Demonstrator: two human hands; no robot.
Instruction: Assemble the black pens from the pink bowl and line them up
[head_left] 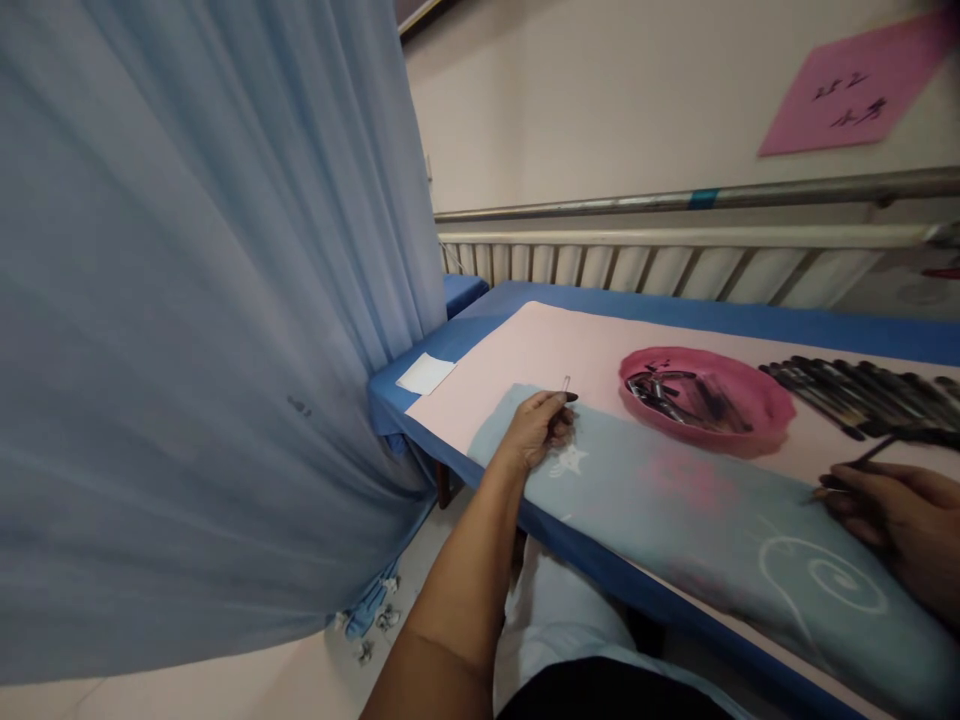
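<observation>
My left hand (541,430) rests on the left end of a pale teal cushion (622,470) printed with white and pink figures. Its fingers are closed, with a small thin clear piece (566,383) sticking up from the fingertips. At the right, over the cushion, my right hand (900,510) pinches a slim dark pen-like stick (874,452); blur hides its tip. Beyond the cushion lies a pink round dish (772,405) with several dark slender items in it. A row of dark pen-like sticks (847,390) lies to the right of the dish.
A pink sheet (510,350) covers part of the blue-covered bed (409,385). A folded white paper (426,373) lies at the left corner. The blue curtain (225,300) hangs close on the left. Behind are a white radiator (622,265) and a metal rail (585,210).
</observation>
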